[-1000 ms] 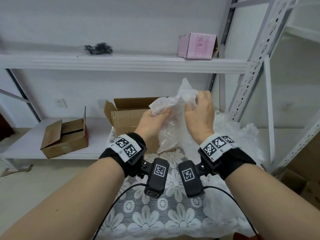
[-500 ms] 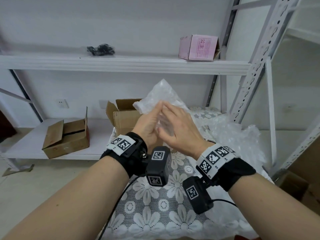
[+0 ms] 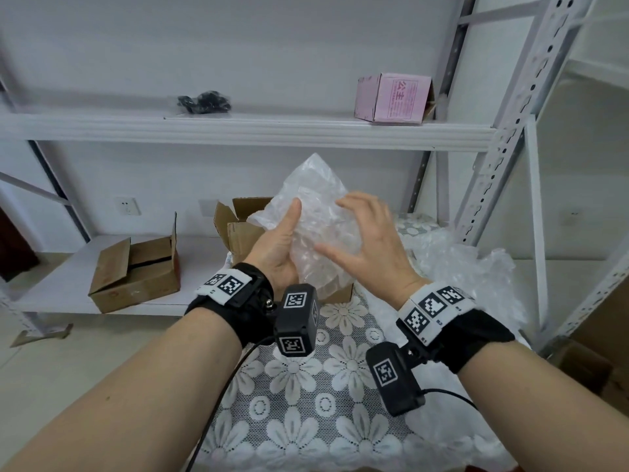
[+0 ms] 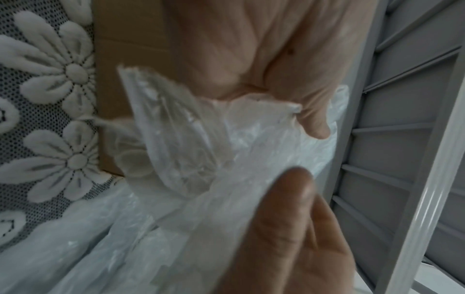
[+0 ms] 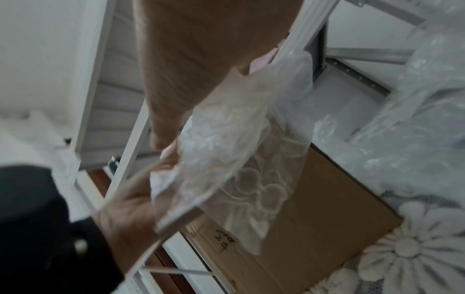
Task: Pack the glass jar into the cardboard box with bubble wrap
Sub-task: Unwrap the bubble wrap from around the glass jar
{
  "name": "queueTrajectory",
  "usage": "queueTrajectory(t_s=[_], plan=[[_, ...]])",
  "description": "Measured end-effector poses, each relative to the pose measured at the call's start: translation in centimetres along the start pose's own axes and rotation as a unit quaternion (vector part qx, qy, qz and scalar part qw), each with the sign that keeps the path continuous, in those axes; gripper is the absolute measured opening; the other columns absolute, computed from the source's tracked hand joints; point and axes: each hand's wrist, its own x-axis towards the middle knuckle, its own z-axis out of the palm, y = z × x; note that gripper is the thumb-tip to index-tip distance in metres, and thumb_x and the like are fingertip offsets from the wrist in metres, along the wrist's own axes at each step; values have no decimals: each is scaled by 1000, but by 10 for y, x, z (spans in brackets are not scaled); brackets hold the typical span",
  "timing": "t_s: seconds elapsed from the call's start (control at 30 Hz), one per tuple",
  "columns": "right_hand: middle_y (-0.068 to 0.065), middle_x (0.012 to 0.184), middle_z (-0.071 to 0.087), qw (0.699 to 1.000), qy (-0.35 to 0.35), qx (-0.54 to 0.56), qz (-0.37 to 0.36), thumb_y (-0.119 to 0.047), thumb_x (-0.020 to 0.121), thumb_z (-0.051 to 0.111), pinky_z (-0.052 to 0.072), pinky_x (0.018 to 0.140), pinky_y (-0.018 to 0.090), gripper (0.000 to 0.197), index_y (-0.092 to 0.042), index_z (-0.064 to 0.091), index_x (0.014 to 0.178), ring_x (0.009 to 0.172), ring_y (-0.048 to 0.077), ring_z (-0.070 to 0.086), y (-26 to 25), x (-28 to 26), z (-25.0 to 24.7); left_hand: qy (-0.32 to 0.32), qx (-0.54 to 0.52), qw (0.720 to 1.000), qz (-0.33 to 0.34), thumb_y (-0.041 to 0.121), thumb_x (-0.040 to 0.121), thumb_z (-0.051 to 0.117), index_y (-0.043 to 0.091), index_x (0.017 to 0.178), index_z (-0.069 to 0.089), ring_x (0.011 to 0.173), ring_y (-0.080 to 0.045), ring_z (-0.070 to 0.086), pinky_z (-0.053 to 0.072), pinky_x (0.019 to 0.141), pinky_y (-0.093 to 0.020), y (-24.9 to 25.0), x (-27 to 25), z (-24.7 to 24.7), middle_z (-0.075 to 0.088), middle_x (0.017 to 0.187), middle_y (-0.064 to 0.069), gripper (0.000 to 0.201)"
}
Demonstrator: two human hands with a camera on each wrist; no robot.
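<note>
A crumpled bubble wrap bundle (image 3: 320, 226) is held upright above the open cardboard box (image 3: 238, 233). My left hand (image 3: 279, 247) grips its left side, thumb pointing up along the wrap. On the bundle's right side rests my right hand (image 3: 367, 240), fingers spread and lightly bent. The left wrist view shows the wrap (image 4: 201, 149) between my left thumb and the right hand's fingers. In the right wrist view the wrap (image 5: 226, 149) hangs over the box (image 5: 314, 228). The glass jar is not plainly visible; the wrap hides whatever it holds.
Loose bubble wrap (image 3: 476, 277) lies on the flower-lace tablecloth (image 3: 323, 403) to the right. A second cardboard box (image 3: 136, 270) sits on the low shelf at left. A pink box (image 3: 391, 97) stands on the upper shelf. A metal rack post (image 3: 503, 131) rises close on the right.
Both hands had clutched the top of the wrap. The right hand let go, swept across the bundle and now rests spread on its right side; the left hand holds lower.
</note>
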Motion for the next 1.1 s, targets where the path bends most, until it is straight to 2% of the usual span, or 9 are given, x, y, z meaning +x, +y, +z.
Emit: queueTrajectory(t_s=[0.23, 0.37, 0.43, 0.53, 0.67, 0.8, 0.9, 1.0, 1.1], plan=[[-5, 151, 29, 986, -98, 100, 92, -40, 86, 62, 26, 115, 33, 72, -23, 28, 147, 137, 9, 27, -6, -4, 2, -72, 113, 991, -12, 15, 87, 57, 4, 99, 70, 81, -25, 70, 55, 82, -39, 2, -11, -4, 70, 93, -13, 20], [-13, 115, 58, 905, 54, 321, 275, -18, 93, 57, 46, 66, 5, 42, -14, 50, 134, 88, 6, 55, -7, 5, -15, -14, 144, 989, 3, 11, 87, 55, 7, 101, 68, 77, -17, 73, 59, 62, -27, 10, -18, -6, 73, 95, -7, 20], [-12, 118, 56, 839, 129, 396, 350, -9, 96, 49, 43, 63, 6, 40, -14, 48, 136, 81, 0, 52, -1, 9, -22, 40, 162, 986, 20, 9, 93, 52, 9, 98, 64, 67, -10, 72, 54, 49, -20, 15, -19, -7, 73, 87, -3, 13], [-8, 129, 52, 798, 155, 432, 390, -8, 97, 47, 44, 82, 15, 44, -14, 42, 141, 103, 3, 47, 5, 10, -24, 107, 204, 972, 45, 13, 87, 63, 9, 105, 65, 102, -17, 66, 50, 70, -29, 18, -16, -14, 70, 109, -7, 19], [-1, 141, 47, 782, 174, 439, 406, -5, 97, 48, 36, 93, 19, 44, -11, 42, 141, 114, 5, 45, 5, 9, -22, 150, 207, 958, 127, 11, 90, 63, 6, 109, 65, 73, -8, 72, 58, 64, -21, 14, -13, -11, 72, 96, -3, 21], [-14, 114, 57, 757, 188, 465, 418, -7, 96, 50, 39, 105, 39, 44, -13, 44, 140, 132, 29, 42, 2, 11, -23, 228, 260, 915, 207, 27, 88, 67, 9, 104, 61, 78, -4, 53, 44, 72, -22, 16, -12, -7, 62, 100, 1, 25], [3, 137, 52, 748, 198, 472, 422, -7, 95, 51, 37, 111, 37, 45, -14, 44, 139, 129, 20, 48, 4, 14, -23, 119, 316, 937, 92, 38, 84, 65, 14, 129, 52, 121, -12, 44, 27, 109, -42, 22, -25, -2, 49, 131, 11, 53], [2, 137, 51, 742, 202, 483, 418, -4, 95, 49, 42, 103, 29, 46, -14, 43, 139, 115, 13, 53, 6, 16, -25, 65, 374, 924, 39, 24, 76, 73, 15, 123, 59, 117, -11, 53, 26, 113, -47, 28, -33, -4, 61, 123, 8, 49], [1, 140, 50, 744, 211, 483, 412, -3, 95, 50, 42, 107, 35, 46, -14, 44, 139, 122, 16, 53, 3, 20, -26, 220, 384, 884, 151, 25, 69, 83, 10, 135, 49, 121, -23, 54, 37, 109, -48, 35, -25, -7, 56, 135, -4, 76]])
